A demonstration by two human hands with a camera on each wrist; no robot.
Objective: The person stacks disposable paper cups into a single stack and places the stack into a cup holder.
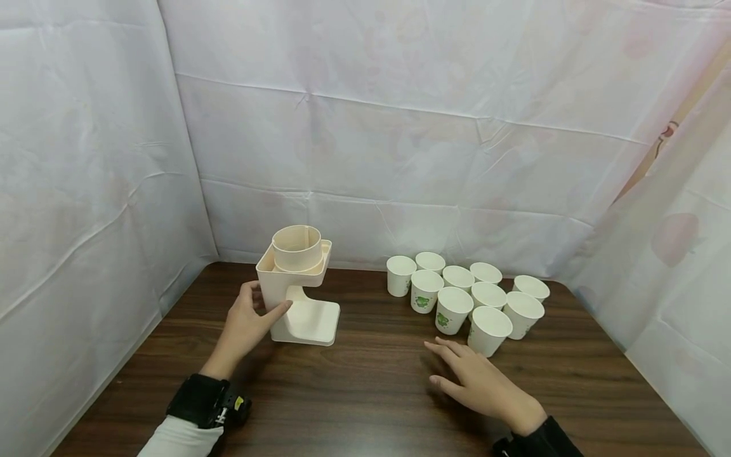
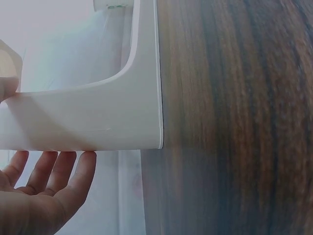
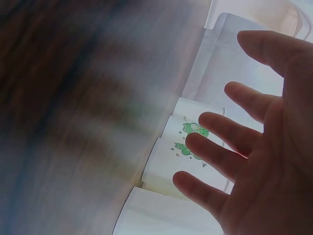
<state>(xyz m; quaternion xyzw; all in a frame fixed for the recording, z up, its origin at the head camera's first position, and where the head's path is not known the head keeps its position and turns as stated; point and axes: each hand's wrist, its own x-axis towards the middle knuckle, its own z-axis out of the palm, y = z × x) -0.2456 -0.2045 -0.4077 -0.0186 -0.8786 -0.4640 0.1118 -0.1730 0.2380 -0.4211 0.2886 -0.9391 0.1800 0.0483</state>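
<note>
A cream plastic cup-dispenser stand [image 1: 299, 285] with a round tube on top stands on the dark wooden table [image 1: 371, 393]. My left hand [image 1: 248, 320] grips its upright column, thumb in front and fingers behind; the left wrist view shows the fingers [image 2: 54, 169] along the stand [image 2: 93, 117]. My right hand [image 1: 476, 377] hovers open just above the table, fingers straight, a little short of the nearest white paper cup [image 1: 488, 330]. Several white paper cups [image 1: 457, 292], some with a green print, stand grouped at the back right. The right wrist view shows spread fingers [image 3: 220, 156] before the cups [image 3: 188, 147].
White sheeting [image 1: 400, 127] walls the table at the back and on both sides. The table's left edge runs close past my left forearm. Bare wood lies between the stand and the cups and in front of both hands.
</note>
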